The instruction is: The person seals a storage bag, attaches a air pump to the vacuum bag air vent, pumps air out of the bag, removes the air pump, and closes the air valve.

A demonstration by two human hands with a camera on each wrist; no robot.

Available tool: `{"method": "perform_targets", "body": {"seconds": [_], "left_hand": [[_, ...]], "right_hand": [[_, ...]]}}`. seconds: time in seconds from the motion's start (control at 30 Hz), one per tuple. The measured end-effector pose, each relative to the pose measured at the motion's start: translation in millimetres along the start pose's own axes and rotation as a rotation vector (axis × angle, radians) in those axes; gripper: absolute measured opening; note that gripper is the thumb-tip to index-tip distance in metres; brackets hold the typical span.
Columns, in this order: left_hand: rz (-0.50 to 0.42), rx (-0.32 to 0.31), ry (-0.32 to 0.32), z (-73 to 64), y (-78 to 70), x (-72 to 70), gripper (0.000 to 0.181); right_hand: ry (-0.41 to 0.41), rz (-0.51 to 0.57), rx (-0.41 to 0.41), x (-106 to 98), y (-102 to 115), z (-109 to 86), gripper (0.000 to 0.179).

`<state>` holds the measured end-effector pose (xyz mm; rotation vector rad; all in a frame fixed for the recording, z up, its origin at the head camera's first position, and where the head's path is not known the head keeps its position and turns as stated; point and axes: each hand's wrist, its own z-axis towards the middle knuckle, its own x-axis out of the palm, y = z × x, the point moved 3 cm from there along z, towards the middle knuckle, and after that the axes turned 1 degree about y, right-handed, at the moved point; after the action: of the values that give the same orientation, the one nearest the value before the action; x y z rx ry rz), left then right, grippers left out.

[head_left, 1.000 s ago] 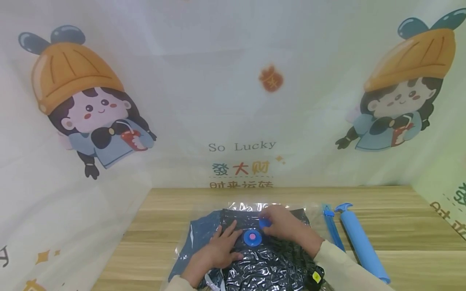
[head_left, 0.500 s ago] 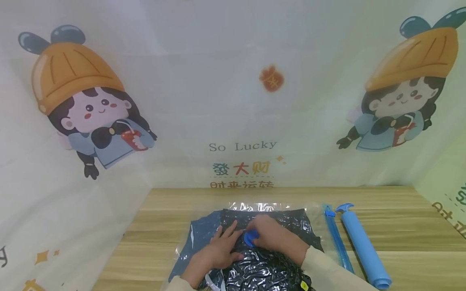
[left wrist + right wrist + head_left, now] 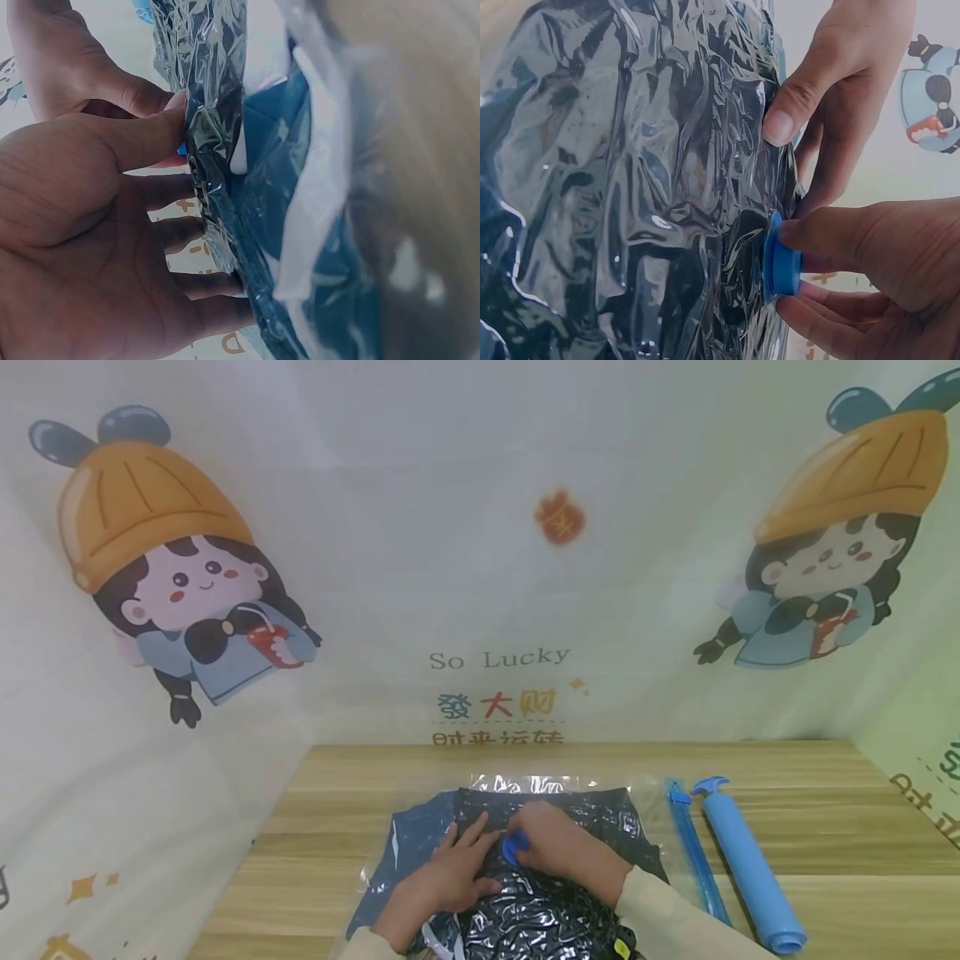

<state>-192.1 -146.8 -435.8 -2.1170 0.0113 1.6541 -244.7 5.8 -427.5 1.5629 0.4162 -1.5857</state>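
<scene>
A clear vacuum storage bag (image 3: pixel 540 914) with dark and blue folded fabric inside lies on the table, its film crinkled. Thumb and fingers of my right hand (image 3: pixel 562 843) pinch a round blue valve cap (image 3: pixel 786 262), which sits over the bag's valve and hides it. Beside the cap my left hand (image 3: pixel 453 877) rests on the bag with its fingers spread. In the left wrist view, the left thumb and fingertips press against the film, and the right hand shows behind them.
A light-blue hand pump (image 3: pixel 750 864) with a T-handle lies on the wooden table (image 3: pixel 285 893), right of the bag. A blue zip strip (image 3: pixel 697 856) with a slider runs along the bag's right side. A printed cloth (image 3: pixel 375 568) hangs behind the table.
My right hand has brought the blue cap down and left onto the valve, covering its pink centre. In the last half second it barely shifts. My left hand stays in place.
</scene>
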Motion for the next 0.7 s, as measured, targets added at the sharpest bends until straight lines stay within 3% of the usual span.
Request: {"method": "perform_targets", "body": {"seconds": [0.37, 0.57, 0.7], "left_hand": [[-0.001, -0.017, 0.008, -0.5, -0.3, 0.4, 0.068], [0.004, -0.021, 0.014, -0.1, -0.1, -0.3, 0.068], [0.001, -0.023, 0.014, 0.1, 0.2, -0.3, 0.068]], "right_hand": [[-0.090, -0.017, 0.046, 4.1, -3.5, 1.0, 0.026], [-0.029, 0.044, 0.122, 0.0, -6.5, 0.9, 0.040], [0.019, 0.059, 0.085, -1.5, -7.4, 0.7, 0.045]]}}
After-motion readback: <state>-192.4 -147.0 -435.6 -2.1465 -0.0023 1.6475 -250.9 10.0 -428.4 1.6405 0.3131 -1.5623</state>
